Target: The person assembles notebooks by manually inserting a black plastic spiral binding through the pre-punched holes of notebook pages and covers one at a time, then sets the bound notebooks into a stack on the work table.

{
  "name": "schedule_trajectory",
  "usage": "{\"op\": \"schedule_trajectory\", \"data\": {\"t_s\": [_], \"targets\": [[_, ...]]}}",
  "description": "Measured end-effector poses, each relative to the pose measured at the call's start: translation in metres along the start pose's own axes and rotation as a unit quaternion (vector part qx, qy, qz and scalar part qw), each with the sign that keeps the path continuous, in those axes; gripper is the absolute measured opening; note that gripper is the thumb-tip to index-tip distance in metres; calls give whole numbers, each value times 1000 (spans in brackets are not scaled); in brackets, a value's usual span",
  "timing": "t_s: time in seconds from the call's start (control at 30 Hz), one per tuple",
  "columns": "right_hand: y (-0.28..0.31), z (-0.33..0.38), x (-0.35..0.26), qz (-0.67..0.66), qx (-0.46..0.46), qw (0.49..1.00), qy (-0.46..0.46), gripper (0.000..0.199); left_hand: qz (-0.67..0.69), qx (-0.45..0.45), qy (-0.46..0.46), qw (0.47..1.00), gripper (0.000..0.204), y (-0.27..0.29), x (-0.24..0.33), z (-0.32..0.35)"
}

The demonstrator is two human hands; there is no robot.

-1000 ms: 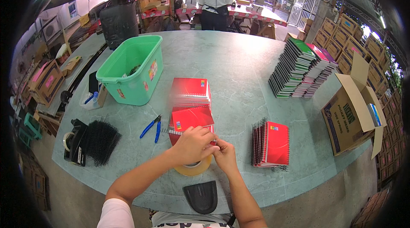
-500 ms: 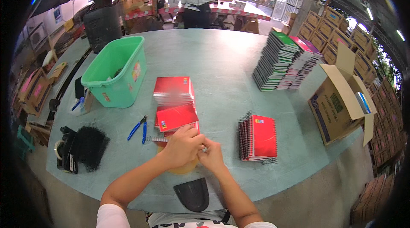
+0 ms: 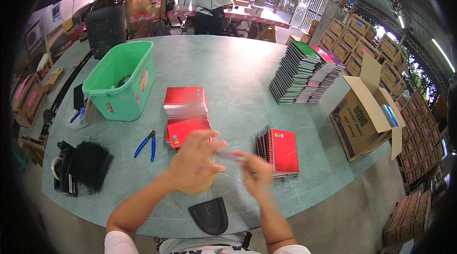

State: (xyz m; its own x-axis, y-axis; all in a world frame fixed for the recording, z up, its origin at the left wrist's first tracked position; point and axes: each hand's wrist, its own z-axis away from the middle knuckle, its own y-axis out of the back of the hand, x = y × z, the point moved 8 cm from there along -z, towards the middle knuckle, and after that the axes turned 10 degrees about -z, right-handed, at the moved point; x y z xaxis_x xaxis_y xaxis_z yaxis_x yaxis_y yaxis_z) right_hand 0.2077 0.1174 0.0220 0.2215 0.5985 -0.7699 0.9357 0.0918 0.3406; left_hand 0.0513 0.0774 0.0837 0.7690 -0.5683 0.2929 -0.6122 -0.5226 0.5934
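Note:
My left hand (image 3: 190,161) is lifted over the near middle of the table, its fingers spread and blurred. To its right, my right hand (image 3: 257,174) is closed on one end of a thin greyish strip-like thing (image 3: 229,154). Motion blur hides its exact kind; its other end reaches toward my left fingers. Beneath my left hand lies a round yellowish disc (image 3: 199,188). Just beyond it stands a stack of red spiral notebooks (image 3: 185,99), the upper ones set back from those in front. Another pile of red spiral notebooks (image 3: 284,151) sits right of my right hand.
Blue-handled pliers (image 3: 145,146), black spiral coils (image 3: 93,166) and a tape dispenser (image 3: 64,168) lie left. A green tub (image 3: 126,94) stands behind them. Right are tall notebook stacks (image 3: 295,70) and an open carton (image 3: 359,123). A black curved piece (image 3: 209,216) lies near me. A person (image 3: 210,1) stands beyond the table.
My hands, together before, have moved apart; the left fingers have spread and the right hand has moved right with the thin thing. The whole view has shifted slightly. The person beyond has turned.

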Motion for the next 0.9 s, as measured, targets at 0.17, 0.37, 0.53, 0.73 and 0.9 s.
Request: {"op": "schedule_trajectory", "data": {"t_s": [0.17, 0.37, 0.53, 0.73, 0.9], "targets": [[102, 0, -28, 252, 158, 951, 81, 28, -107, -34, 85, 990, 38, 8, -79, 25], [91, 36, 28, 279, -28, 959, -33, 31, -268, -101, 36, 957, 36, -46, -104, 49], [85, 31, 24, 284, -33, 957, -49, 31, -372, -225, 38, 900, 34, -71, -117, 63], [48, 21, -10, -8, 53, 998, -36, 30, -48, -126, 210, 968, 19, -26, -80, 53], [-50, 11, 58, -489, 67, 851, -178, 28, 208, -72, 313, 924, 20, -44, -52, 100]]}}
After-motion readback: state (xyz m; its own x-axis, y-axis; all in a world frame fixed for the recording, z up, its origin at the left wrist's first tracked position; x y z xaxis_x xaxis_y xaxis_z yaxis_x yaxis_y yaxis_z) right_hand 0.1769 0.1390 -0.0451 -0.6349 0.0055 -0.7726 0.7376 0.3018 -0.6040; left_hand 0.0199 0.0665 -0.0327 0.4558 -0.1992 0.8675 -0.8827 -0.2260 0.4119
